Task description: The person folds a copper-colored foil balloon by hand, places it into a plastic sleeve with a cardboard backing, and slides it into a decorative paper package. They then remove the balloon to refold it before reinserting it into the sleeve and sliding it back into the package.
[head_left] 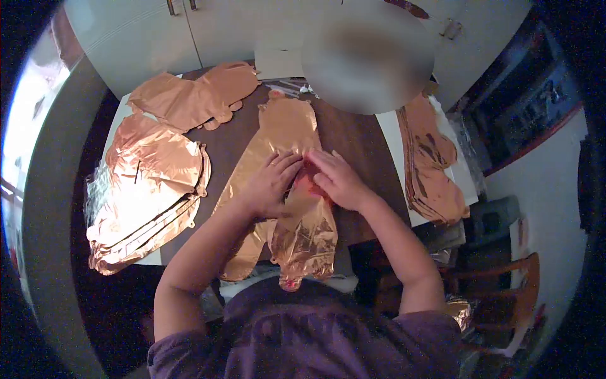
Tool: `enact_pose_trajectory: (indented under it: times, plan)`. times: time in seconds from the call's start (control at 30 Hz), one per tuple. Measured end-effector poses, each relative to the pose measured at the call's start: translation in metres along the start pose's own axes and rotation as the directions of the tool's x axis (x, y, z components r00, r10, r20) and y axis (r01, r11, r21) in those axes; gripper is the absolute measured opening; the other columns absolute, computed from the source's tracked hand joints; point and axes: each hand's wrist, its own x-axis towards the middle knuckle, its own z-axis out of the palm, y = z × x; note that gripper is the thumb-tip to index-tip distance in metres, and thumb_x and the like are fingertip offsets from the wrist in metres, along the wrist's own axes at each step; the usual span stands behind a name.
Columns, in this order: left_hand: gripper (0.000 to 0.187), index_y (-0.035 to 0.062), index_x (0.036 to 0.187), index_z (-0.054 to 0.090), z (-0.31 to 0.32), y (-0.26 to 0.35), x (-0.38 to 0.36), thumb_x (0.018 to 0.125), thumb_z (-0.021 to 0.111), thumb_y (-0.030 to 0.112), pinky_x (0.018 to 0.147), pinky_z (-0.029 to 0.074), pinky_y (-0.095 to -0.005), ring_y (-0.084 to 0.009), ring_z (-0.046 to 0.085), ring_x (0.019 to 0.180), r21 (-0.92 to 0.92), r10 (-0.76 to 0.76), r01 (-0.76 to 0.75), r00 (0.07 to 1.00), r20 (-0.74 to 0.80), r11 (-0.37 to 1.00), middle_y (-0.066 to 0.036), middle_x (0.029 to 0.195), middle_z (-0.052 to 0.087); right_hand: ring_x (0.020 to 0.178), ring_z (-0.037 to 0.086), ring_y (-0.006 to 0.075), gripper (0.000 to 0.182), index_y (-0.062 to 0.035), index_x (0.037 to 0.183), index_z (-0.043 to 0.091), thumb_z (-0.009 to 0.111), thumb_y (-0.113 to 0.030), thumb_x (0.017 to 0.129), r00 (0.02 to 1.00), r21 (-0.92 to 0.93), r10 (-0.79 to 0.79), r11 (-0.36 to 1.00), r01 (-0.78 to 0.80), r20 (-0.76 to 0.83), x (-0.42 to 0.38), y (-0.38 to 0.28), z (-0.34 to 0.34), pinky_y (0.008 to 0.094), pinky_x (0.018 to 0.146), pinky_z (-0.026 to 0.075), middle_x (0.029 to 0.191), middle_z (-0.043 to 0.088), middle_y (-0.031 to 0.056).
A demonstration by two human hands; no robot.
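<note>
White cabinets (139,44) stood behind a brown tabletop (366,145), which bore, at left, a glossy foil stack (151,183) and, just above it, flat foil shapes (183,98). At centre, the copper-coloured foil pieces (287,126) lay lengthwise beneath the hands, both palm down and touching them: the left hand (271,184) with fingers slightly spread, then, across a red patch (308,180), the right hand (339,180) with thumb and fingers apart. Farther right lay layered foil shapes (429,161).
</note>
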Motion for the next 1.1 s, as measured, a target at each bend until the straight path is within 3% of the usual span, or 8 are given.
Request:
enact_pose_trajectory:
  times: [0.03,0.17,0.27,0.37,0.47,0.5,0.53,1.1]
  plan:
    - [0.087,0.0022,0.14,0.043,0.0,0.002,0.0,0.072,0.073,0.047,0.114,0.022,-0.0562,-0.0418,0.039,0.135,-0.007,-0.003,0.003,1.0,-0.01,1.0,-0.022,0.143,0.044,0.144,0.029,0.0309,0.052,-0.0025,0.144,0.043,0.05,-0.026,0.097,0.999,0.091,0.025,0.996,-0.021,-0.033,-0.002,0.004,-0.002,0.0494,0.118,0.017,0.152,0.038,0.0152]
    - [0.086,0.002,0.138,0.044,-0.014,0.017,0.001,0.072,0.073,0.049,0.116,0.02,-0.0548,-0.0402,0.039,0.136,-0.016,-0.079,0.079,0.997,-0.025,0.997,-0.021,0.143,0.044,0.144,0.029,0.0318,0.052,-0.0043,0.144,0.042,0.049,-0.027,0.098,0.998,-0.155,0.065,0.986,-0.061,0.022,-0.006,0.015,-0.006,0.0478,0.118,0.018,0.153,0.037,0.0164]
    - [0.084,0.0004,0.135,0.047,-0.037,0.022,-0.003,0.07,0.072,0.046,0.115,0.022,-0.0545,-0.0392,0.037,0.136,0.276,-0.064,0.056,0.998,0.02,0.959,-0.022,0.142,0.045,0.143,0.03,0.0346,0.053,-0.0041,0.144,0.041,0.05,-0.029,0.098,0.999,-0.311,0.044,0.95,-0.035,0.022,-0.005,0.003,-0.005,0.0492,0.118,0.02,0.153,0.035,0.0172]
    - [0.079,0.0017,0.133,0.05,-0.063,0.014,-0.025,0.072,0.072,0.047,0.115,0.022,-0.0553,-0.0383,0.038,0.136,0.287,-0.195,0.183,0.981,0.011,0.94,-0.021,0.141,0.046,0.142,0.03,0.037,0.055,-0.0045,0.144,0.041,0.051,-0.032,0.097,0.997,-0.37,0.062,0.928,-0.043,0.039,-0.005,0.0,-0.007,0.0516,0.116,0.021,0.153,0.033,0.018]
    - [0.078,0.0032,0.133,0.051,-0.061,-0.005,-0.046,0.072,0.072,0.048,0.113,0.023,-0.0572,-0.0395,0.037,0.137,-0.057,-0.326,0.329,0.944,0.055,0.943,-0.021,0.14,0.047,0.142,0.029,0.0381,0.057,-0.0029,0.143,0.04,0.051,-0.033,0.096,0.998,-0.386,0.069,0.921,-0.06,0.009,-0.006,-0.005,-0.003,0.0539,0.115,0.022,0.154,0.032,0.0189]
    - [0.078,0.0037,0.132,0.051,-0.054,-0.005,-0.051,0.073,0.072,0.049,0.112,0.025,-0.0593,-0.0415,0.037,0.136,0.129,-0.271,0.271,0.962,-0.012,0.954,-0.021,0.14,0.046,0.142,0.029,0.0379,0.058,-0.0021,0.143,0.039,0.051,-0.033,0.096,0.997,-0.374,0.071,0.925,-0.063,0.006,-0.005,-0.009,-0.002,0.0541,0.115,0.022,0.154,0.031,0.0191]
    - [0.077,0.0041,0.133,0.051,-0.051,-0.007,-0.053,0.073,0.072,0.049,0.112,0.025,-0.0596,-0.0422,0.037,0.136,0.138,-0.257,0.257,0.966,-0.02,0.956,-0.021,0.14,0.046,0.142,0.029,0.0377,0.059,-0.0014,0.144,0.038,0.052,-0.034,0.096,0.997,-0.363,0.073,0.929,-0.066,0.003,-0.005,-0.014,-0.002,0.0543,0.115,0.021,0.155,0.029,0.0194]
    - [0.078,0.004,0.137,0.046,-0.049,-0.004,-0.054,0.079,0.065,0.052,0.114,0.023,-0.0579,-0.0414,0.034,0.138,0.125,-0.257,0.257,0.966,-0.014,0.958,-0.02,0.142,0.045,0.147,0.017,0.0343,0.072,0.0023,0.148,0.027,0.051,-0.041,0.096,0.991,-0.374,0.097,0.926,-0.056,0.091,-0.022,-0.047,0.019,0.0523,0.118,0.013,0.157,0.022,0.022]
